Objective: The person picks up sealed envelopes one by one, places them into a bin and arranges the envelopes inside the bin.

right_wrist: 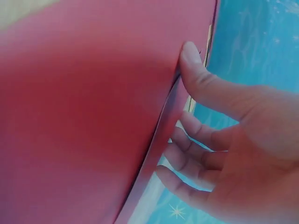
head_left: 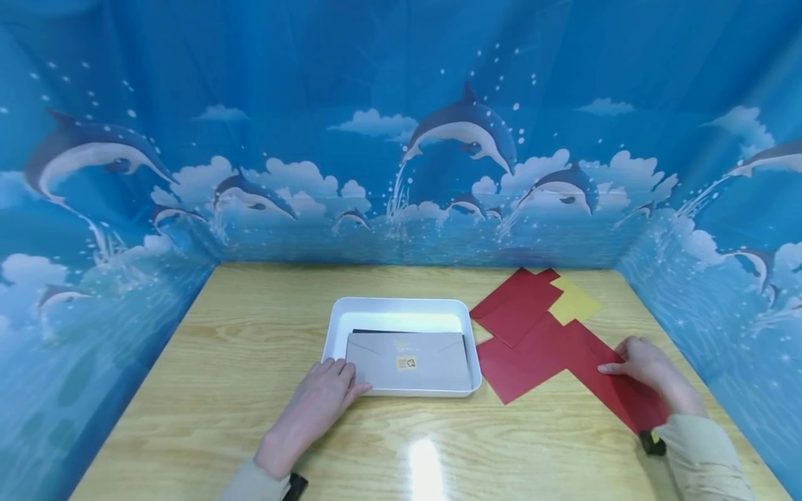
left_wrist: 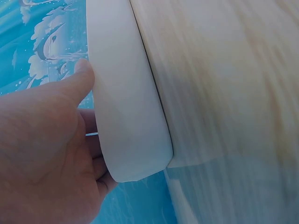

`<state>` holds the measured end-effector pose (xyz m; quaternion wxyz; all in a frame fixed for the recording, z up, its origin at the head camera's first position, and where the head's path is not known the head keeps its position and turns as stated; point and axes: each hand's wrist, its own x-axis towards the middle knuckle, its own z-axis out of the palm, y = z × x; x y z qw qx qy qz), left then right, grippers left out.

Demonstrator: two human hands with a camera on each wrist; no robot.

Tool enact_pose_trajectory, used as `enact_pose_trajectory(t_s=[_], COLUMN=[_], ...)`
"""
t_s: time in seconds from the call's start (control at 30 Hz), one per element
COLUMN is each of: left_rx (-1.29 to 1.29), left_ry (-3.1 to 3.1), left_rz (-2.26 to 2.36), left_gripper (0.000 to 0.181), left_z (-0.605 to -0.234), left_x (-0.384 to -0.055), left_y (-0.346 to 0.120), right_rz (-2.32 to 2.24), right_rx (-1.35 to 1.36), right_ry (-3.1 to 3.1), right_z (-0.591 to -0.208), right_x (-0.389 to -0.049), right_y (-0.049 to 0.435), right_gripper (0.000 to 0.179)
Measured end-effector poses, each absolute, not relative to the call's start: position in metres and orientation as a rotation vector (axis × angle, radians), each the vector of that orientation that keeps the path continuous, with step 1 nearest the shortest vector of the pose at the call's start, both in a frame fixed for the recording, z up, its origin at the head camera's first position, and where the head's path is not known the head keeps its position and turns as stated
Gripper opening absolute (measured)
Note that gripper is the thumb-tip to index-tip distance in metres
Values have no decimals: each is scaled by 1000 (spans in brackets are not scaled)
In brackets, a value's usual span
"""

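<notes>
Near the middle of the table stands a shallow white tray (head_left: pixel 401 323). A grey envelope (head_left: pixel 435 376) with a small tan label lies in it, over something dark that shows as a thin edge. My left hand (head_left: pixel 316 400) holds the tray's front left corner; in the left wrist view the thumb rests at the wall's edge and the fingers (left_wrist: pixel 98 163) go behind it. At the right, my right hand (head_left: pixel 648 369) pinches the edge of a red envelope (head_left: pixel 601 365), thumb on its upper face. In the right wrist view, the fingertips (right_wrist: pixel 175 156) are at its edge.
Other red envelopes (head_left: pixel 510 306) overlap in a loose spread right of the tray, with a yellow envelope (head_left: pixel 576 303) partly under them. The wooden table (head_left: pixel 250 334) is bounded at the back and both sides by a blue dolphin-print curtain (head_left: pixel 313 104).
</notes>
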<state>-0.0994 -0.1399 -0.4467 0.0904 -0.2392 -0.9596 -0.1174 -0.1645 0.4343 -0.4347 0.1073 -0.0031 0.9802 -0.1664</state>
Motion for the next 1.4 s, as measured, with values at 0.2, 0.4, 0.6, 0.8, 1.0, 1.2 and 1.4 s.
enact_pose_trajectory(t_s=[0.2, 0.4, 0.6, 0.8, 1.0, 1.2, 1.4], left_rx=[-710, -711, -710, -720, -721, -723, -720], left_ry=[-2856, -2845, -2856, -2852, -2844, -2831, -2846], left_rz=[-359, -362, -342, -346, -338, -335, -333], left_gripper=[31, 30, 31, 31, 31, 31, 31], left_z=[-447, -448, -447, -447, -447, -448, -447], left_x=[-99, -99, -100, -99, -99, -99, -99], left_y=[-140, -140, -140, -140, -140, -140, -140], right_rz=[-638, -640, -568, -570, -547, -479, -452], right_rx=[40, 62, 9, -52, -197, -328, -433], right_ry=[2851, 2940, 3165, 3388, 3650, 3761, 3813], right_z=[-432, -426, -427, -424, -417, -404, -396], right_x=[-158, -155, -157, -155, -155, -156, -157], right_y=[429, 421, 409, 394, 376, 353, 328], right_gripper=[58, 56, 32, 24, 15, 14, 17])
